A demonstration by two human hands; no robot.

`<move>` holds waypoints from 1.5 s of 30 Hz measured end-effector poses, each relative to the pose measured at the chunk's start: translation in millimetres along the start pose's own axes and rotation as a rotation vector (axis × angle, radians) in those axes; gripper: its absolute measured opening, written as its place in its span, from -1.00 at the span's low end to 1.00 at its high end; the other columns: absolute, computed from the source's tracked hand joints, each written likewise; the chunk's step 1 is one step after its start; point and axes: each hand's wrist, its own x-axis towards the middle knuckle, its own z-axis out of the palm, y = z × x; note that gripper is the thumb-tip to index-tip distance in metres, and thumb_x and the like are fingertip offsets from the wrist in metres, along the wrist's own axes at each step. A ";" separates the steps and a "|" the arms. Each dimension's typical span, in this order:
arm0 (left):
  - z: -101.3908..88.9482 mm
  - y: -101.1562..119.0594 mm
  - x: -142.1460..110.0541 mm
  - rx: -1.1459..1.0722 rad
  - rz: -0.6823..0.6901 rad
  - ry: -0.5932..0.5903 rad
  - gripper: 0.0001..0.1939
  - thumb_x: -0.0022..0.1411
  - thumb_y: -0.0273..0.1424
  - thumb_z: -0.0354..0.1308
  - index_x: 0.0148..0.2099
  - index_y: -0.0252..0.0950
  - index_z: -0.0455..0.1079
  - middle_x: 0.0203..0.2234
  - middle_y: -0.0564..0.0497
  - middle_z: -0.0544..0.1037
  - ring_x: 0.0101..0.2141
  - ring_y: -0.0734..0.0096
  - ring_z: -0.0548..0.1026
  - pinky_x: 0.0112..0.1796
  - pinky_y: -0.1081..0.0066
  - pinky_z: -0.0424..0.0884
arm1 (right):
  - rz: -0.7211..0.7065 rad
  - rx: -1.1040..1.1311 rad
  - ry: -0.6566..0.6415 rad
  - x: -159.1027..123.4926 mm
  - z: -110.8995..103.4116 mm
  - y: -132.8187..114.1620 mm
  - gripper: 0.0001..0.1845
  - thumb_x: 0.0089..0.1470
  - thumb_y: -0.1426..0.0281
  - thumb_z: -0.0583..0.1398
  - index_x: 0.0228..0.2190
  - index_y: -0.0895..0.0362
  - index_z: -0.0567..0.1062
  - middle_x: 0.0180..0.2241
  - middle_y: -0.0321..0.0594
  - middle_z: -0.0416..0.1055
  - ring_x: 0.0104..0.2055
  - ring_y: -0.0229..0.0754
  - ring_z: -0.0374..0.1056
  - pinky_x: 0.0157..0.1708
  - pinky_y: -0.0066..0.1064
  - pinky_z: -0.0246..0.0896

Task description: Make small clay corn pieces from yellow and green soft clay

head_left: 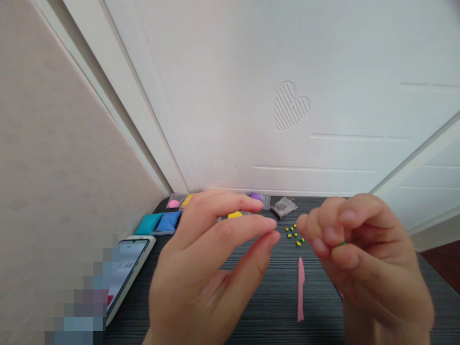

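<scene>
Green bit [343, 243] pinched in right hand [377, 273]; left hand [203, 268] narrow, hold unclear; pellets [298, 244] on streaked table [268, 299], room toward far edge.

this looks like a home; which room cannot be told. a white panel [215, 96] behind the table [269, 306], like a wardrobe or cupboard front, carries striped hearts [292, 106] and thin straight grooves, more household decoration than office or workshop fitting. on the left stands a plain beige wall [53, 143]. the tabletop is dark with a streaked, wood-like grain, and a phone [131, 256] lies near the wall.
</scene>
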 end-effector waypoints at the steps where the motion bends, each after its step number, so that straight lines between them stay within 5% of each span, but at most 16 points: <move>1: 0.1 -0.5 0.1 0.004 -0.002 0.002 -0.78 -0.05 -0.53 0.19 -0.31 -0.16 0.39 -0.27 0.09 0.43 -0.25 0.37 0.42 -0.18 0.31 0.38 | -0.011 -0.024 0.010 0.2 -0.4 0.6 -0.85 -0.08 0.49 0.21 -0.37 0.08 0.39 -0.49 -0.38 0.33 -0.47 -0.39 0.25 -0.44 -0.44 0.18; 14: -0.5 3.1 -2.2 -0.085 -0.014 0.025 -0.72 -0.06 -0.58 0.18 -0.25 -0.19 0.38 -0.24 0.04 0.41 -0.20 0.35 0.39 -0.16 0.31 0.37 | -0.137 -0.202 0.302 6.2 -2.6 0.6 -0.85 0.02 0.50 0.10 -0.31 0.08 0.39 -0.55 -0.36 0.29 -0.45 -0.37 0.23 -0.36 -0.45 0.19; 19: 14.1 1.7 -9.5 -0.143 -0.066 0.078 -0.82 0.03 -0.57 0.10 -0.29 -0.24 0.36 -0.28 0.03 0.41 -0.21 0.39 0.37 -0.14 0.31 0.32 | -0.079 -0.112 0.266 -2.4 -2.2 -7.3 -0.82 0.00 0.50 0.12 -0.31 0.02 0.40 -0.45 -0.36 0.38 -0.40 -0.39 0.31 -0.33 -0.49 0.23; 25: 41.7 -44.7 -48.3 0.016 -0.174 -0.108 -0.89 0.14 -0.46 -0.01 -0.32 -0.29 0.34 -0.34 0.00 0.42 -0.22 0.40 0.34 -0.12 0.33 0.25 | 0.075 -0.152 0.248 -26.1 -3.0 -4.5 -0.84 0.01 0.43 0.12 -0.29 0.06 0.40 -0.43 -0.32 0.40 -0.42 -0.36 0.31 -0.36 -0.47 0.22; 31: 38.7 -86.1 -109.4 0.209 -0.317 -0.285 -0.82 0.17 -0.40 -0.10 -0.34 -0.29 0.32 -0.35 -0.02 0.42 -0.24 0.36 0.35 -0.14 0.35 0.25 | 0.260 -0.323 0.359 -76.9 -39.7 35.0 -0.75 -0.01 0.32 0.13 -0.23 0.09 0.36 -0.60 -0.38 0.26 -0.52 -0.38 0.17 -0.45 -0.50 0.09; 37: 23.6 -86.2 -146.4 0.297 -0.350 -0.405 -0.76 0.19 -0.35 -0.14 -0.34 -0.27 0.33 -0.37 -0.01 0.44 -0.27 0.36 0.37 -0.20 0.38 0.27 | 0.419 -0.299 0.444 -129.5 -69.3 62.8 -0.63 -0.14 0.26 0.20 -0.25 0.15 0.37 -0.55 -0.31 0.30 -0.54 -0.32 0.21 -0.49 -0.44 0.13; 45: 14.6 -63.3 -169.3 0.333 -0.338 -0.504 -0.72 0.20 -0.31 -0.18 -0.27 -0.28 0.34 -0.33 -0.03 0.45 -0.28 0.35 0.39 -0.24 0.39 0.28 | 0.380 -0.400 0.502 -165.2 -82.6 69.3 -0.63 -0.19 0.27 0.21 -0.28 0.17 0.37 -0.44 -0.24 0.36 -0.49 -0.30 0.25 -0.48 -0.44 0.12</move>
